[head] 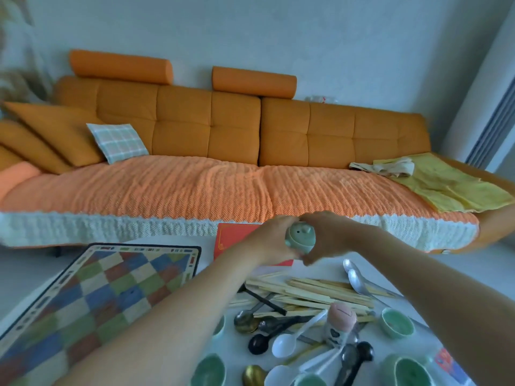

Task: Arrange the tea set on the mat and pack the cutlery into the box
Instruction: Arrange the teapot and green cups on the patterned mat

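Grips lidded green teapot (300, 237) between left hand (271, 238) and right hand (326, 235), fingers curled round its body, above table's (320, 270) far edge, over red box (237, 238). Appears barely begun: nothing on checked mat (111, 291) at left edge; teacups (397, 326), chopsticks (315, 291), spoons (287, 344) heaped toward right edge, unpacked.

Both bare forearms extend forward and converge mid-frame. Left hand (274, 239) cups one side of a small green teapot (300, 235), fingers curled round it. Right hand (327, 236) grips the opposite side, thumb underneath. Fingertips nearly meet over the top.
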A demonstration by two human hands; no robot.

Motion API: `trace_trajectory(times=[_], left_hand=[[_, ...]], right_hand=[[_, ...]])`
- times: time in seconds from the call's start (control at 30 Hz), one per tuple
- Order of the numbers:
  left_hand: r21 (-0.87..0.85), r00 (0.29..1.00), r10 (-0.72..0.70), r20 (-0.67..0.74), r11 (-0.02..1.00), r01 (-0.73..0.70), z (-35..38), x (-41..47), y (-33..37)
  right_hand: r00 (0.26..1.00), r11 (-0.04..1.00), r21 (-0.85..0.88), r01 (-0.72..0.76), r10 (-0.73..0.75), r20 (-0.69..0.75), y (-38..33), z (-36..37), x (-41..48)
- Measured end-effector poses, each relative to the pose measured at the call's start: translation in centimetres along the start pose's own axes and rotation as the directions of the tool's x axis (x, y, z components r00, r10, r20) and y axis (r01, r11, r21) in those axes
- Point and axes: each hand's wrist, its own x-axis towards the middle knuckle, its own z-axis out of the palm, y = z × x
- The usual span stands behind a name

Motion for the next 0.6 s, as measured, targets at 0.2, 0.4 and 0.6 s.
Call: trace_trajectory(times=[0.2,0.4,0.6], left_hand=[[0.109,0.995,-0.096,-0.02,0.989,0.097,-5.2,-10.9,1.5],[0.129,0.969,-0.213,-0.125,0.965,0.229,-8.6,-21.2,0.0],[0.154,0.925,-0.361,-0.121,0.914,0.376,-9.7,-28.3,-3.9]], right_hand=[[0.998,0.988,0.142,0.063,-0.063,-0.005,-9.8,0.4,-4.2],[0.986,0.976,0.14,0.165,-0.167,0.001,-20.0,2.3,-5.0],[0.961,0.955,0.119,0.271,-0.277,0.029,-27.3,6.7,-4.2]])
